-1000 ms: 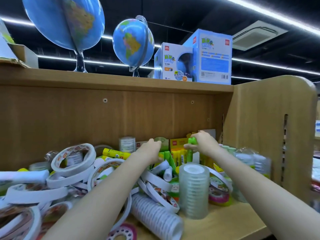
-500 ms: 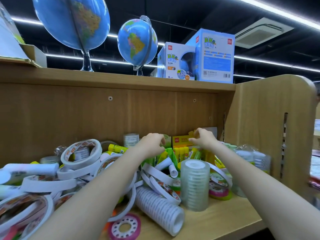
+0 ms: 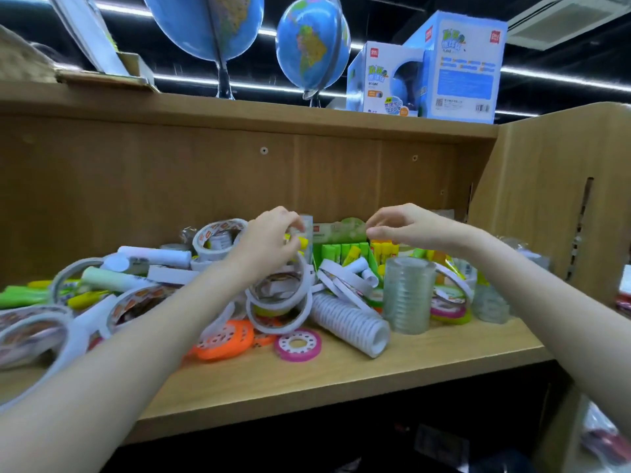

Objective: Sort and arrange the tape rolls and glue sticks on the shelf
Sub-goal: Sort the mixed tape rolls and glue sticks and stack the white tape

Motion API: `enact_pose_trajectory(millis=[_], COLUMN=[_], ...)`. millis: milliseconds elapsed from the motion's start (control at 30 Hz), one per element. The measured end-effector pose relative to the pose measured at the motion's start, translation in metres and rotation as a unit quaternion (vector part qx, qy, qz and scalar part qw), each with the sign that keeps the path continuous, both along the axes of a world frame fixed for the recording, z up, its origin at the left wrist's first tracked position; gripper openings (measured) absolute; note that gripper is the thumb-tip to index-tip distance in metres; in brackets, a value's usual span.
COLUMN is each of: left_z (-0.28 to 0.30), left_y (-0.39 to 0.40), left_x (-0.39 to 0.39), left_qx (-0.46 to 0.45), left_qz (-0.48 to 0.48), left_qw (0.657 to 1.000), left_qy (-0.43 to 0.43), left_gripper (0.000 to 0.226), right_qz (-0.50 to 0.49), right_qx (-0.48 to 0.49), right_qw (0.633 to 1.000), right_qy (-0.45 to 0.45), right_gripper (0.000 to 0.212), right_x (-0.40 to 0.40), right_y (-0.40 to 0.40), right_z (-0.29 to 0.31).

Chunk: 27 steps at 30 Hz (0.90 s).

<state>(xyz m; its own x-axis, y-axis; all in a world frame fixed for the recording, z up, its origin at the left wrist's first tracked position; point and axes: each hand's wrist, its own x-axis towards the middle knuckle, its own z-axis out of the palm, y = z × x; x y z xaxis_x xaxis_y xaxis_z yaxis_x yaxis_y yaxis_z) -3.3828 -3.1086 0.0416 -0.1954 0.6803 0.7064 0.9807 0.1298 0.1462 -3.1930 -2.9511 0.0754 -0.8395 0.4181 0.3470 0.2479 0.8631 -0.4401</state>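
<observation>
Right now both hands are up at the back of the wooden shelf (image 3: 341, 367), above the pile. L hand (image 3: 269, 238) has its fingers curled round a yellow glue stick (image 3: 301, 241); the stick's yellow end pokes out just past the fingertips, next to a clear tape roll (image 3: 307, 233) standing behind it. Can't tell how much of the stick sits inside the palm. R hand (image 3: 406, 227) hovers w/ fingers loosely bent and slightly apart, thumb tip near the index tip, nothing visibly held. It hangs just above the green display box (image 3: 336, 252) of glue sticks, not touching them as far as I can see; yellow-capped sticks (image 3: 386, 249) stand directly under its fingertips.

Below the L wrist, white double-sided tape rings (image 3: 280, 291) lie heaped, overlapping each other. A stack of clear tape (image 3: 408, 295) stands upright beneath the R forearm, and a white stack of tape rolls (image 3: 350, 324) lies on its side just left of it, touching or nearly so. Pink tape disc (image 3: 297, 344) and orange tape disc (image 3: 223, 339) lie flat near the front edge. More large tape rolls (image 3: 34, 329) and loose green and yellow sticks (image 3: 41, 293) sit far left.

Up top: two globes (image 3: 312, 49) and blue boxes (image 3: 457, 66).
</observation>
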Motion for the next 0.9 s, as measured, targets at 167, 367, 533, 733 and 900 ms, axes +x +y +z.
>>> enact_pose_trajectory(millis=[167,367,533,733,900], left_z=[-0.022,-0.045,-0.067,-0.078,-0.076], left_y=[-0.045,-0.096,-0.116,-0.146,-0.164], left_x=[-0.011,-0.015,-0.012,-0.024,-0.030], left_qx=[-0.027,-0.091,-0.113,-0.069,-0.095], left_qz=[0.022,0.011,0.046,0.091,0.133], left_qw=[0.999,0.995,0.986,0.981,0.980], left_qy=[-0.005,0.031,0.110,0.158,0.114], left_gripper=[0.046,0.058,0.061,0.047,0.048], right_qz=[-0.002,-0.006,0.022,-0.003,0.056], right_qx=[0.090,0.199,0.229,0.452,0.440], right_qw=[0.986,0.979,0.967,0.888,0.895], right_qy=[-0.139,-0.043,-0.106,-0.090,-0.056], right_gripper=[0.026,0.037,0.064,0.030,0.021], right_x=[-0.034,-0.038,-0.041,-0.053,-0.050], right_y=[-0.037,-0.071,-0.100,-0.103,-0.096], right_z=[-0.021,-0.045,-0.063,-0.073,-0.059])
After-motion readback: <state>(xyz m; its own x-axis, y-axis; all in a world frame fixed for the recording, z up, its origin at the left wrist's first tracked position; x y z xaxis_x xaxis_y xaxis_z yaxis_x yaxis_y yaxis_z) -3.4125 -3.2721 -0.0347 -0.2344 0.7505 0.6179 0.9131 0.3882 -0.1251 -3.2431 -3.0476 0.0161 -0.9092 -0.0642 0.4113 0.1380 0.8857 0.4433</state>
